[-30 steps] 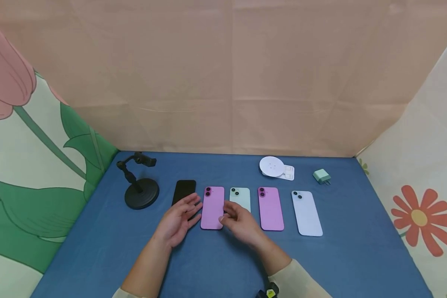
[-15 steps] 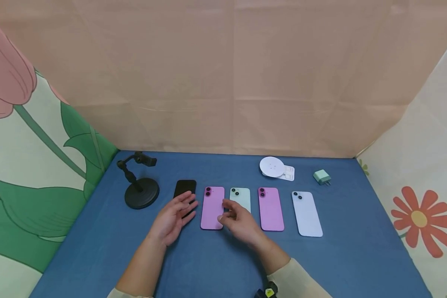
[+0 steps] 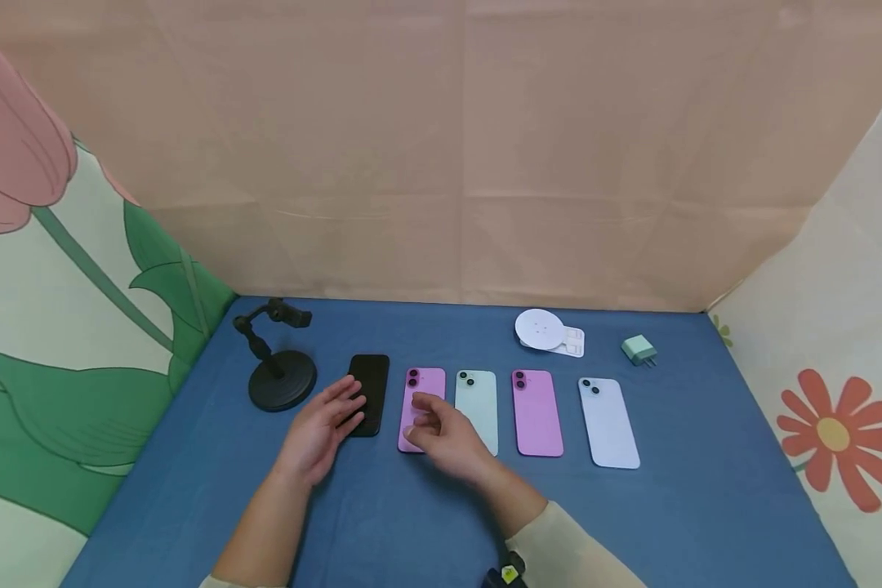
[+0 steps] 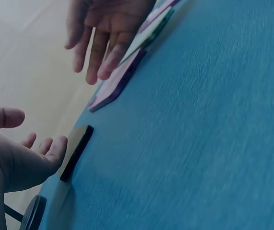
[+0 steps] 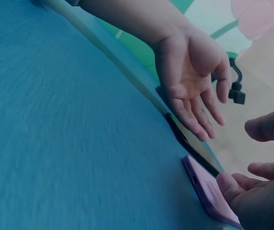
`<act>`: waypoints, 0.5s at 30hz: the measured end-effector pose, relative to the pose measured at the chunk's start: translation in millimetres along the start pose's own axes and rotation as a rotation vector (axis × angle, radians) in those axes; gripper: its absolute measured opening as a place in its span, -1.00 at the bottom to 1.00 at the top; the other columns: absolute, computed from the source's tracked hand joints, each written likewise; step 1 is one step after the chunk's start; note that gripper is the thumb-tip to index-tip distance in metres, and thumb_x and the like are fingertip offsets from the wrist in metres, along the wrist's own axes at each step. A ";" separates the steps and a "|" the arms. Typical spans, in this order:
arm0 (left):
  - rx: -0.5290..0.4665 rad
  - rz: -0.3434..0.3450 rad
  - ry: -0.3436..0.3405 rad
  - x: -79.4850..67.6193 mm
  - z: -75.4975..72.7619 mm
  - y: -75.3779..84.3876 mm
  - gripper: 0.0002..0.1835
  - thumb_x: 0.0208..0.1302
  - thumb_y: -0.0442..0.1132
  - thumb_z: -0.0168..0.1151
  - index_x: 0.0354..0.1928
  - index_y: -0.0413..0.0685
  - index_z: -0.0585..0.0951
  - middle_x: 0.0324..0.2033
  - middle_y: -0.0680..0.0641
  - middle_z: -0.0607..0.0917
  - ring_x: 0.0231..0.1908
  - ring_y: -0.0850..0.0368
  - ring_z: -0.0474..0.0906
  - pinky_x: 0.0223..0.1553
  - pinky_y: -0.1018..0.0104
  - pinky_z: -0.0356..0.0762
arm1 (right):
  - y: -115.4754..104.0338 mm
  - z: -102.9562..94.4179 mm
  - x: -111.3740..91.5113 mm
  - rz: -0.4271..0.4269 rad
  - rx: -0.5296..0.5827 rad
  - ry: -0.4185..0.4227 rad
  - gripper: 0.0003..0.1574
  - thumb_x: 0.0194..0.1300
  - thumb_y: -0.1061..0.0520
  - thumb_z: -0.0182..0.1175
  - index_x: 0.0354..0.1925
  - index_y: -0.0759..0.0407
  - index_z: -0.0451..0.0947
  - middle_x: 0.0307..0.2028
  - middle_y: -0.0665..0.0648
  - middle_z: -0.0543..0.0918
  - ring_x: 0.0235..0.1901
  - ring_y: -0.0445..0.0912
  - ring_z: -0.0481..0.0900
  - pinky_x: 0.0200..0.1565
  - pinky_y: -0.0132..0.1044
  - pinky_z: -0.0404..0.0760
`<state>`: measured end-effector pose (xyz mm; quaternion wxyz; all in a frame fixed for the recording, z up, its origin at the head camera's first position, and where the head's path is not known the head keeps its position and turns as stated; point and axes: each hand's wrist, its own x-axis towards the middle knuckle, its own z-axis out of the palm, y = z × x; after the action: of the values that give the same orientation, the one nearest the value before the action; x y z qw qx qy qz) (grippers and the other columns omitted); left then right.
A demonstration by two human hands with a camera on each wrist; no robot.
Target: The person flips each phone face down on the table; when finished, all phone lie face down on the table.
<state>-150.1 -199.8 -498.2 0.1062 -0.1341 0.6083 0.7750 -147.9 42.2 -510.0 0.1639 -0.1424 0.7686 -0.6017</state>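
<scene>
Several smartphones lie in a row on the blue cloth. My left hand (image 3: 322,434), palm turned inward and fingers extended, is beside the left edge of the black phone (image 3: 371,389) and holds nothing. Over the lower part of the left pink phone (image 3: 428,385) hovers my right hand (image 3: 444,439), its fingers loosely bent with nothing between them; it hides part of that phone. To its right are a mint green phone (image 3: 478,400), a second pink phone (image 3: 537,416) and a white phone (image 3: 608,425). The right wrist view shows the thumb apart from the fingers.
A black phone stand (image 3: 282,380) with a round base stands at the back left. Toward the back right lie a white round disc (image 3: 540,328) on a small white plate and a mint green plug charger (image 3: 639,349). Patterned and beige cloth walls enclose the table.
Both hands have moved left: the left from between the black and left pink phones to the black phone's left edge, the right from the pink phone's right edge to over it.
</scene>
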 end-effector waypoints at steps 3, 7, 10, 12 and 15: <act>0.002 0.014 0.009 -0.2 -4.9 1.0 -0.39 0.60 -0.33 -0.04 0.61 -0.16 0.14 0.54 -0.17 0.24 0.48 -0.11 0.25 0.47 0.02 0.27 | -1.5 8.0 2.7 -0.003 0.000 -0.011 -0.27 0.44 0.02 0.27 0.46 0.24 0.38 0.28 0.26 0.57 0.19 0.09 0.60 0.25 0.05 0.58; 0.001 0.043 0.039 0.2 -11.3 2.7 -0.40 0.61 -0.38 -0.08 0.61 -0.22 0.12 0.55 -0.20 0.20 0.51 -0.09 0.16 0.49 0.04 0.21 | -3.3 18.8 7.3 -0.007 -0.005 -0.021 -0.26 0.44 0.03 0.28 0.46 0.25 0.38 0.26 0.25 0.58 0.18 0.08 0.61 0.25 0.02 0.58; 0.014 0.048 0.075 0.2 -15.9 3.0 -0.41 0.62 -0.36 -0.09 0.60 -0.23 0.13 0.55 -0.21 0.21 0.53 -0.04 0.12 0.51 0.02 0.13 | -3.7 26.2 11.5 -0.012 -0.021 -0.027 -0.25 0.43 0.02 0.29 0.46 0.26 0.38 0.28 0.24 0.58 0.19 0.08 0.61 0.25 0.00 0.57; 0.016 0.046 0.089 -0.5 -18.4 3.4 -0.41 0.62 -0.35 -0.10 0.61 -0.22 0.13 0.56 -0.21 0.20 0.54 -0.02 0.10 0.52 0.02 0.09 | -4.3 30.1 13.5 -0.011 -0.033 -0.035 -0.23 0.42 0.00 0.29 0.47 0.25 0.37 0.28 0.24 0.58 0.21 0.08 0.61 0.26 0.00 0.57; 0.008 0.037 0.090 -2.6 -21.4 3.9 -0.41 0.64 -0.34 -0.12 0.62 -0.21 0.11 0.58 -0.20 0.17 0.56 -0.02 0.06 0.54 0.02 0.03 | -5.6 34.2 15.0 -0.001 -0.046 -0.044 -0.20 0.41 -0.04 0.30 0.48 0.23 0.36 0.29 0.25 0.58 0.24 0.07 0.61 0.26 -0.01 0.57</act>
<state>-147.2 -221.5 -498.6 0.0649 -0.1574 0.6179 0.7676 -146.9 4.7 -513.4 0.1772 -0.1598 0.7785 -0.5806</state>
